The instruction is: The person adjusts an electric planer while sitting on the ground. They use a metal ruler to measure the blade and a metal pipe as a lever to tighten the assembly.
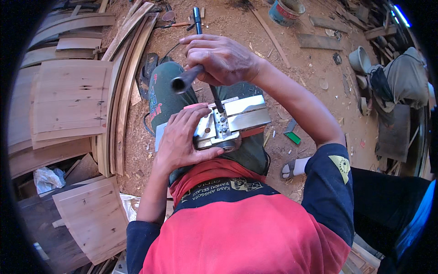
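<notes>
An electric planer (247, 119) lies across my lap with its metal sole plates facing up. Between the plates shows a cutter block (222, 125) with several bolts. My left hand (179, 139) grips the planer's left end, fingers over the plate and thumb along the near side. My right hand (223, 59) is closed around a dark socket wrench (215, 97) with more than one arm. One arm reaches down to the cutter block, its tip among the bolts. A hollow end points up toward me, and another arm sticks out beyond my fist.
Wooden panels (73, 98) and long boards (132, 86) are stacked at the left. Wood shavings cover the ground. A bucket (284, 13) stands far off, and a green-and-black piece (292, 136) lies right of the planer. A sandalled foot (295, 169) and dark clothing (388, 208) show at right.
</notes>
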`<state>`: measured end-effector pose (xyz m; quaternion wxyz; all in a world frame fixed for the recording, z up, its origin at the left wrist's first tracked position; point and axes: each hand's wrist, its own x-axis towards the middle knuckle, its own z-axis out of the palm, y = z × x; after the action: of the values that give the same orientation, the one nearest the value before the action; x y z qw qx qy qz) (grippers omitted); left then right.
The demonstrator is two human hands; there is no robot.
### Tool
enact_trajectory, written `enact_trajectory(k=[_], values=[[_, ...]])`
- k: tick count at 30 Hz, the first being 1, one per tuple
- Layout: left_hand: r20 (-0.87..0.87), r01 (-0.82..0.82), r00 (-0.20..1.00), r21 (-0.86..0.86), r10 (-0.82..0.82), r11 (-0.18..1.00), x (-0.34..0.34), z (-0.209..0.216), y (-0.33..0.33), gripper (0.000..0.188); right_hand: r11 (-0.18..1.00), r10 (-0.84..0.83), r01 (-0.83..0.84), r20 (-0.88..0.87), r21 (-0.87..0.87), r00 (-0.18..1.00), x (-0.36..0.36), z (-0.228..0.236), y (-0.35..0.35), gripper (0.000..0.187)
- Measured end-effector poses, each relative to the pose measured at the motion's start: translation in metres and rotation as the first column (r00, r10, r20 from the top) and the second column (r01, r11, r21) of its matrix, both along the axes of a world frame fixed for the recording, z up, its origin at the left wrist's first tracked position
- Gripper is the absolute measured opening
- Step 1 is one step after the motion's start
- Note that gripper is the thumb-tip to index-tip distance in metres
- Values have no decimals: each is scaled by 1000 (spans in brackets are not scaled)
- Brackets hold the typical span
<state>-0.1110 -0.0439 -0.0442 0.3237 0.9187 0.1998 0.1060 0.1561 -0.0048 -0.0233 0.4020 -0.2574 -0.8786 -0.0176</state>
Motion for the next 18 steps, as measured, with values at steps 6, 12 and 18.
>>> enact_trajectory(k=[6,12,18], values=[[10,-1,1000,15,0,1000,1,-1,0,94,995,100,-100,-94,-3,991,2,1,3,21],[12,4,1000,26,-4,1000,1,-1,0,94,998,-61,63,-96,17,994,-3,-10,-1,22],[21,2,1000,10,-3,1000,0,1,-1,94,996,87,-83,-157,27,984,-2,-5,3,21]])
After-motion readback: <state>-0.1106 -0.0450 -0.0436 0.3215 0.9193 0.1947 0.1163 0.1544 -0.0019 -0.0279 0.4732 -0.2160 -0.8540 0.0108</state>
